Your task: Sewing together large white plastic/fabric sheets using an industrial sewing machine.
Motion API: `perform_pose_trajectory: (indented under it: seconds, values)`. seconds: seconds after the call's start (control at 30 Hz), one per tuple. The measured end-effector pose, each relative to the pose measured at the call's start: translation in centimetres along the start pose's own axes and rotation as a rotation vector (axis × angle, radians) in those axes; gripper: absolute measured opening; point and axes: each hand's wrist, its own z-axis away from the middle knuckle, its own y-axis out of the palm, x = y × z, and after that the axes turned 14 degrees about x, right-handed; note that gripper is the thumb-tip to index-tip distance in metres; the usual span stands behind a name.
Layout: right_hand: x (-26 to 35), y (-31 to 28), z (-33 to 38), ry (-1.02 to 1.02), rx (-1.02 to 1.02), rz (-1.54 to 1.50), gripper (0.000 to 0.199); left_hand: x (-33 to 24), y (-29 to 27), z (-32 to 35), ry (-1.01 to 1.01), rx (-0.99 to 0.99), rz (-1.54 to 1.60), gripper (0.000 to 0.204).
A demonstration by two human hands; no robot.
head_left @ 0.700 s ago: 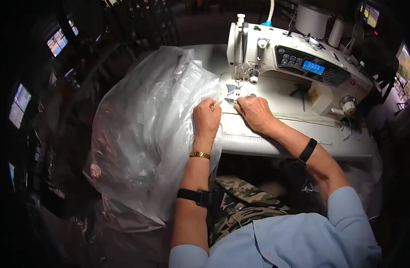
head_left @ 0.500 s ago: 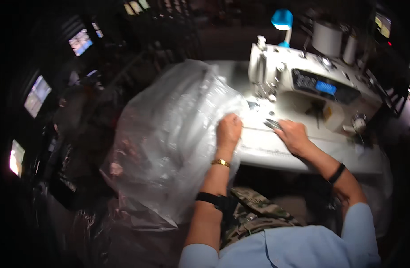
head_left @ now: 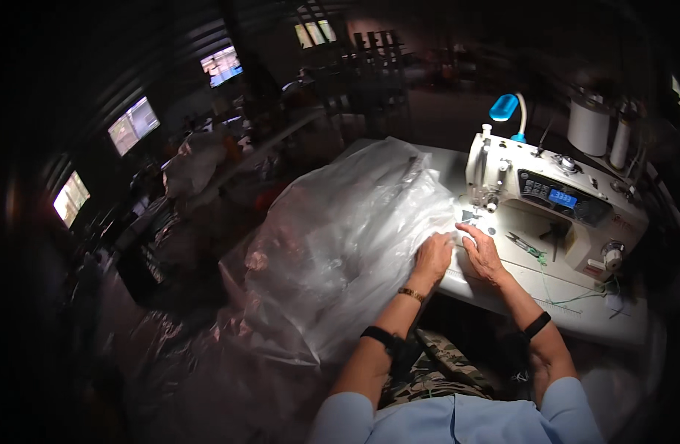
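A large, cloudy translucent plastic sheet (head_left: pixel 340 229) lies bunched over the left side of the sewing table and hangs down over its front. My left hand (head_left: pixel 433 257) is closed on the sheet's right edge. Just to its right, my right hand (head_left: pixel 483 253) has its fingers stretched apart, the fingertips close to the sheet's edge in front of the needle. The white sewing machine (head_left: pixel 554 185) stands beyond, its needle area brightly lit. Thread snips (head_left: pixel 523 243) lie on the machine bed right of my right hand, beside green thread (head_left: pixel 545 277).
A blue lamp (head_left: pixel 504 108) shines over the machine head. White thread cones (head_left: pixel 589 126) stand behind it on the right. The white table (head_left: pixel 606 318) has its front edge near my lap. Dim clutter and bright windows (head_left: pixel 132 126) fill the left background.
The snips have left my right hand and lie on the machine bed. My right hand has moved in beside my left, toward the needle. The whole view has shifted.
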Motion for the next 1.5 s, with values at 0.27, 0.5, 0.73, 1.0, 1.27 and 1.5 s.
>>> perform_pose_trajectory:
  seconds: [0.27,0.5,0.73,1.0,1.27,1.5]
  values:
    - [-1.0,2.0,-0.7,-0.021,0.164,0.303,0.023,-3.2,-6.4,20.7,-0.053,0.178,0.438,0.036]
    - [-1.7,1.8,-0.9,-0.004,0.258,0.355,0.036,-0.8,-8.4,36.1,-0.556,-0.188,-0.008,0.031]
    - [-2.2,1.9,-0.9,-0.109,0.199,0.429,0.036,3.7,-3.1,44.4,-1.034,-0.357,0.212,0.061]
    - [0.7,2.4,-0.2,0.156,0.177,0.359,0.027,11.4,-1.0,39.9,-1.259,-0.527,-0.038,0.120]
    - [1.2,1.7,-0.7,-0.096,0.167,0.405,0.019,17.2,1.4,39.0,-1.626,-0.421,-0.235,0.106]
    - [1.2,1.8,-0.8,-0.052,0.192,0.369,0.018,18.1,2.3,48.7,-1.425,-0.602,0.027,0.033]
